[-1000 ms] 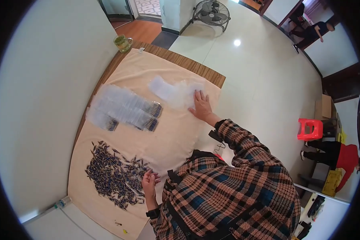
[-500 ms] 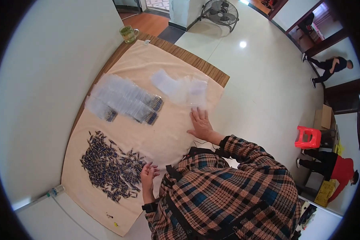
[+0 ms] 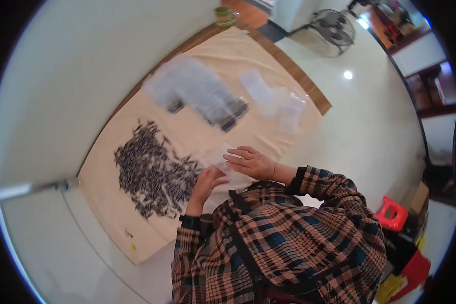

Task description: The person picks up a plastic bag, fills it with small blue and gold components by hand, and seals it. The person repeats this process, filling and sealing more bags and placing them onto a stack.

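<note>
My left hand point(image 3: 206, 185) is at the right edge of a heap of small dark-blue, metallic-tipped pieces point(image 3: 154, 175); its fingers are curled together. What they pinch, if anything, is hard to make out. My right hand point(image 3: 252, 164) reaches in from the right, just beyond the left, its fingers stretched out and slightly apart. A pale, see-through sheet, perhaps a plastic bag point(image 3: 215, 155), shows faintly beside the fingertips. Farther off lie overlapping rows of clear bags point(image 3: 190, 83), some with dark pieces in their ends. Blurred flat clear bags point(image 3: 289, 109) lie to their right.
A peach cloth point(image 3: 162, 238) covers the wood-edged table point(image 3: 299, 71). A glass mug point(image 3: 225, 16) stands at the far corner, a wall along the left. On the floor are a black fan point(image 3: 334, 30) and a red stool point(image 3: 391, 214). Someone in red point(image 3: 413, 273) is at lower right.
My right hand has moved from beside the flat clear bags toward my left hand, and the left has come up from the heap's lower edge. The view has shifted; the walking person is gone from it.
</note>
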A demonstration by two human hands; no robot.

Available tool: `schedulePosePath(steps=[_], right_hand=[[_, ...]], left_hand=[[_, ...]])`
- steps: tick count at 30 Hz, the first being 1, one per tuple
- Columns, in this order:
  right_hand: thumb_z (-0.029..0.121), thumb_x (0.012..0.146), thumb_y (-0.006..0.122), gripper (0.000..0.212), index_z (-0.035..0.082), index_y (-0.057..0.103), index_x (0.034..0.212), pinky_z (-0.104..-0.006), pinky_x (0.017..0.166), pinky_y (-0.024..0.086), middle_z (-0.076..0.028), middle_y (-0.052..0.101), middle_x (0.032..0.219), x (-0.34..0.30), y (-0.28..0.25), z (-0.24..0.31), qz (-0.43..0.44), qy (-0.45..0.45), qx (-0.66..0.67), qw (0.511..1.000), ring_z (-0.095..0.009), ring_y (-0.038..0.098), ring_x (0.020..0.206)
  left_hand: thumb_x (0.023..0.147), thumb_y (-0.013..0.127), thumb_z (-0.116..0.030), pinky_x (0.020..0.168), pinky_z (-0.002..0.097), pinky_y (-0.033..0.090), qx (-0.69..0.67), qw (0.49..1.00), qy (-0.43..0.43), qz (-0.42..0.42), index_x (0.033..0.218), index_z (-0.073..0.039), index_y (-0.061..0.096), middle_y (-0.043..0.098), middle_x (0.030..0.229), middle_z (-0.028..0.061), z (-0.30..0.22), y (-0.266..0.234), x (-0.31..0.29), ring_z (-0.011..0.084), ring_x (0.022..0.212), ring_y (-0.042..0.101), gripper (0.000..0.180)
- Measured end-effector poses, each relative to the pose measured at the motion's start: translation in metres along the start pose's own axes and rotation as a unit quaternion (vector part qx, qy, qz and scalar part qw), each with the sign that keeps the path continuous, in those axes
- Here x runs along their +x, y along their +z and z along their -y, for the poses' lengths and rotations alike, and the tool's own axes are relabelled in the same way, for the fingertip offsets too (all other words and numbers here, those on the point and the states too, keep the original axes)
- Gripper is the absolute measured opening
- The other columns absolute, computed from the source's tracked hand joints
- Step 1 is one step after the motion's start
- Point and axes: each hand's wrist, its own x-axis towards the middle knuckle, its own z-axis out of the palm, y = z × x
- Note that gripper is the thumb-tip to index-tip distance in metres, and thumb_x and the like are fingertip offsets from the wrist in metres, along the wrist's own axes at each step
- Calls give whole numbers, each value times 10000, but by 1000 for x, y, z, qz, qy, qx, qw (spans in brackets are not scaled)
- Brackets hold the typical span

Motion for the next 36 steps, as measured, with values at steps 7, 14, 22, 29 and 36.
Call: schedulePosePath(steps=[7,14,22,29,36], right_hand=[[217,783,626,431,50,515,1164,-405,942,384,-126,476,1256,64,1,15,63,-71,173,980,-292,439,1182],[230,731,681,311,10,634,944,-319,701,471,-111,617,896,126,0,3,155,146,360,908,-223,584,826],[190,760,668,201,-5,670,804,-237,530,446,-17,596,623,118,13,-4,292,275,519,755,-78,526,558],[190,756,692,178,13,673,757,-208,498,402,12,582,601,112,14,-13,217,290,462,810,-48,489,549],[194,711,740,250,18,603,598,-224,453,347,36,534,515,115,14,-3,152,300,457,823,-32,455,515]], left_hand=[[910,520,-223,713,273,499,-82,982,83,-148,1139,31,533,608,983,100,-40,-5,-13,137,825,586,342],[841,619,-153,625,208,449,125,989,42,-64,957,-3,615,613,810,8,-61,-26,-40,53,679,528,189],[789,661,-95,558,204,406,102,980,63,-158,848,-29,602,573,726,-38,-58,-32,-46,33,632,497,107],[784,664,-108,631,211,429,373,769,351,-383,904,-6,573,588,758,9,-73,-30,-40,76,676,534,182],[821,617,-118,576,214,418,247,854,269,-369,899,-6,555,582,747,10,-71,0,-41,74,639,525,150]])
